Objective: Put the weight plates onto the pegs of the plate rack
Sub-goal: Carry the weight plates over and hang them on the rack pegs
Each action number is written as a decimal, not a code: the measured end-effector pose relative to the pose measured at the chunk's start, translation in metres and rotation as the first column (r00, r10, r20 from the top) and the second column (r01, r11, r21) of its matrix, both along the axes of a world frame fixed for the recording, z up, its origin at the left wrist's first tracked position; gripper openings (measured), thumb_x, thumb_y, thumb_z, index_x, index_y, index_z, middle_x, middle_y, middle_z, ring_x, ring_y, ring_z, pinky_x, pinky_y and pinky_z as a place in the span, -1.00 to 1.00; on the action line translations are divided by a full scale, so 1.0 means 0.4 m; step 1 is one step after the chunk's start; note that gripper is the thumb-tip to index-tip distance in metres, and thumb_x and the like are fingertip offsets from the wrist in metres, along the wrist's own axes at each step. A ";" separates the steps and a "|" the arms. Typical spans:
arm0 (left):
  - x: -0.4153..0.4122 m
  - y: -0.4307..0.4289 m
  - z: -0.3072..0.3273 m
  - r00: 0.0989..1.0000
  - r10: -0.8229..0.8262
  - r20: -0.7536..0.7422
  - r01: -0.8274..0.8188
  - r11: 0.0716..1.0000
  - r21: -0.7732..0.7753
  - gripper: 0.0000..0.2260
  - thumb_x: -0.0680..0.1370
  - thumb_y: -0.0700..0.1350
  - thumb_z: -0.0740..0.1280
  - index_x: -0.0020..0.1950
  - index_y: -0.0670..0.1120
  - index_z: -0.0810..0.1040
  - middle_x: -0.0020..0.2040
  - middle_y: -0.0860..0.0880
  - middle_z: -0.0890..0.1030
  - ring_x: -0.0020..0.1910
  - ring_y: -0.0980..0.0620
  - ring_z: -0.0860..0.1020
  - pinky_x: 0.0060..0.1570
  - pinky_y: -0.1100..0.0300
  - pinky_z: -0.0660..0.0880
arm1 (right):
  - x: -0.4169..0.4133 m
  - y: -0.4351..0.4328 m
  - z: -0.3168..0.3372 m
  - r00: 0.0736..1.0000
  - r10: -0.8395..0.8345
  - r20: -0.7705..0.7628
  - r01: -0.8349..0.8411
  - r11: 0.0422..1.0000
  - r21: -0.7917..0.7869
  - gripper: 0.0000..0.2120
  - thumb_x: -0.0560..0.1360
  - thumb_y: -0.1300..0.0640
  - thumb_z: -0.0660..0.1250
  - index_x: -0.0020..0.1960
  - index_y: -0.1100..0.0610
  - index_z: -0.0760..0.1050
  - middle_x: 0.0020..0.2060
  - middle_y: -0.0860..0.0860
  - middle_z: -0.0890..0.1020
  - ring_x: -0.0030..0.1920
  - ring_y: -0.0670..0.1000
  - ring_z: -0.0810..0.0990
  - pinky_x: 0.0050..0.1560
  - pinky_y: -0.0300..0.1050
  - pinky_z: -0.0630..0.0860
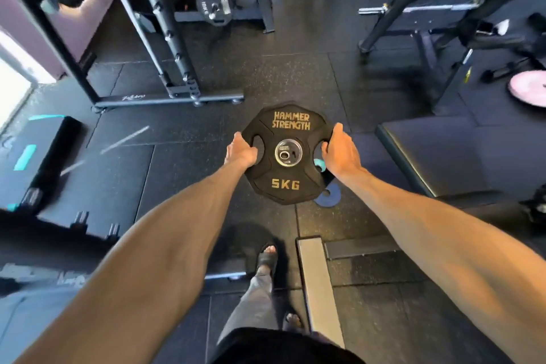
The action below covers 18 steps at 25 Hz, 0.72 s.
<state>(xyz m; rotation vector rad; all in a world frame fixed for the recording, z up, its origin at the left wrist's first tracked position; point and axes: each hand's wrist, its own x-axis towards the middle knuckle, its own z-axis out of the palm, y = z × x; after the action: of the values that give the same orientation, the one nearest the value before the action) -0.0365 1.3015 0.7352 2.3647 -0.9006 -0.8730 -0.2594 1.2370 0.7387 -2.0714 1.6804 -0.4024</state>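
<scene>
grip: left hand [240, 152] and right hand [339, 154] each hold the 5 kg plate [285, 156] by a slot | risk: if we slip, it lands on the sandalled foot [267, 257] below both hands

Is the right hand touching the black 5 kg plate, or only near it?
Touching. The head view shows the right hand with fingers curled into a grip slot of the black 5 kg plate.
</scene>
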 end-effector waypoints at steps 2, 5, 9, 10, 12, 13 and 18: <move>-0.012 0.138 -0.021 0.998 0.056 0.004 -0.056 0.998 0.028 -0.55 0.56 -0.10 0.32 0.41 -0.15 0.32 0.33 -0.19 0.49 0.30 -0.22 0.48 0.21 -0.02 0.47 | 0.002 0.093 -0.007 0.997 0.044 -0.065 -0.043 0.999 0.017 -0.77 0.59 0.15 0.21 0.19 0.22 0.29 0.05 0.21 0.55 0.06 0.30 0.55 -0.14 0.06 0.41; -0.016 0.359 -0.069 0.981 0.189 -0.035 -0.186 0.979 0.080 -0.57 0.54 -0.10 0.33 0.37 -0.17 0.34 0.32 -0.21 0.50 0.30 -0.22 0.47 0.22 0.00 0.43 | 0.037 0.232 -0.033 0.972 0.223 -0.073 -0.219 0.974 0.054 -0.75 0.58 0.14 0.25 0.17 0.22 0.29 0.06 0.25 0.55 0.06 0.34 0.55 -0.09 0.14 0.45; 0.025 0.630 -0.097 0.938 0.346 -0.017 -0.340 0.929 0.147 -0.55 0.54 -0.09 0.33 0.38 -0.17 0.34 0.33 -0.21 0.49 0.32 -0.22 0.46 0.25 0.02 0.40 | 0.128 0.413 -0.083 0.909 0.409 -0.083 -0.402 0.911 0.089 -0.66 0.55 0.14 0.28 0.22 0.27 0.28 0.05 0.30 0.57 0.08 0.38 0.55 -0.10 0.14 0.45; 0.039 0.705 -0.101 0.920 0.390 -0.024 -0.382 0.911 0.152 -0.56 0.54 -0.09 0.33 0.39 -0.16 0.34 0.32 -0.20 0.50 0.31 -0.22 0.47 0.24 0.02 0.42 | 0.158 0.469 -0.093 0.884 0.460 -0.080 -0.450 0.885 0.115 -0.65 0.55 0.13 0.29 0.22 0.27 0.27 0.04 0.30 0.58 0.08 0.37 0.56 -0.12 0.10 0.43; 0.062 0.865 -0.099 0.877 0.478 -0.044 -0.468 0.872 0.146 -0.55 0.53 -0.09 0.33 0.38 -0.15 0.36 0.29 -0.19 0.51 0.28 -0.22 0.48 0.22 0.02 0.45 | 0.219 0.587 -0.096 0.843 0.535 -0.063 -0.523 0.841 0.139 -0.67 0.54 0.12 0.30 0.18 0.24 0.26 0.03 0.29 0.58 0.06 0.36 0.56 -0.17 0.02 0.36; 0.068 0.947 -0.099 0.847 0.528 -0.056 -0.518 0.845 0.135 -0.56 0.52 -0.07 0.33 0.37 -0.15 0.36 0.28 -0.19 0.52 0.28 -0.22 0.48 0.22 0.02 0.46 | 0.251 0.647 -0.094 0.821 0.568 -0.051 -0.558 0.819 0.136 -0.69 0.54 0.11 0.31 0.15 0.23 0.26 0.02 0.28 0.58 0.05 0.36 0.56 -0.18 0.01 0.35; 0.087 1.398 -0.092 0.645 0.762 -0.065 -0.756 0.648 0.090 -0.58 0.55 0.02 0.31 0.32 -0.18 0.39 0.25 -0.24 0.53 0.25 -0.24 0.50 0.18 -0.01 0.46 | 0.419 1.010 -0.068 0.657 0.753 -0.022 -0.744 0.653 0.139 -0.74 0.54 0.11 0.30 0.07 0.17 0.25 0.00 0.21 0.59 0.03 0.32 0.58 -0.15 0.04 0.43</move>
<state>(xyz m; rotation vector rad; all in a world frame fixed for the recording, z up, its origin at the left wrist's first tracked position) -0.0017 1.8608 0.6983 2.3682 0.2162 -0.6307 -0.0919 1.6410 0.7115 -2.4755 0.6978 0.0630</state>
